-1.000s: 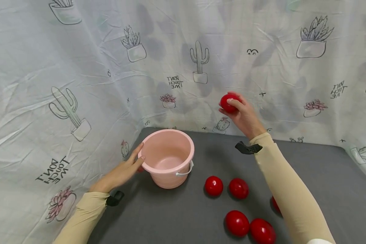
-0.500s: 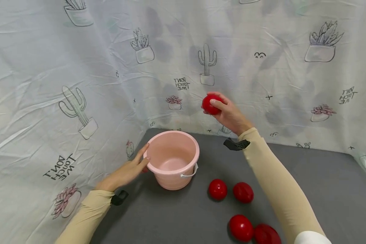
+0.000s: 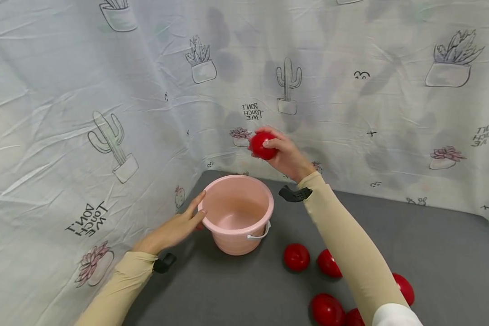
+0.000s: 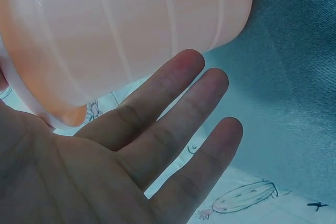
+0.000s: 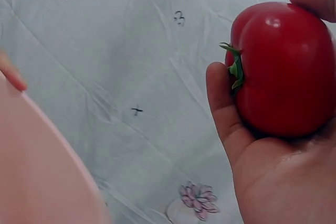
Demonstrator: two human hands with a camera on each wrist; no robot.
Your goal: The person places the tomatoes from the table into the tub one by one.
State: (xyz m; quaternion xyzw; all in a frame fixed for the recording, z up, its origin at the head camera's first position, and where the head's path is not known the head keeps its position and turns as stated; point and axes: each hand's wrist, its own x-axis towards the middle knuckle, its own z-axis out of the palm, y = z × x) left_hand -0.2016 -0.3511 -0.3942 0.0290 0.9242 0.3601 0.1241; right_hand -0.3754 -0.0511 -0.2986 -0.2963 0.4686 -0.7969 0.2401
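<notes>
My right hand (image 3: 279, 151) holds a red tomato (image 3: 262, 146) in the air, above and just behind the far rim of a pink bucket (image 3: 237, 219). In the right wrist view the tomato (image 5: 278, 69) with its green stem lies in my curled fingers, thumb on top. My left hand (image 3: 175, 228) rests with straight fingers against the bucket's left side; the left wrist view shows those fingers (image 4: 163, 108) beside the bucket's wall (image 4: 126, 30). The bucket looks empty inside.
Several more red tomatoes (image 3: 296, 256) lie on the grey tabletop (image 3: 424, 253) to the right of the bucket, partly hidden by my right forearm. A white cloth printed with cacti (image 3: 106, 113) hangs close behind and to the left.
My right hand has carried the tomato leftward and slightly down, from over the back of the table to above the bucket's far rim. The left hand has stayed on the bucket.
</notes>
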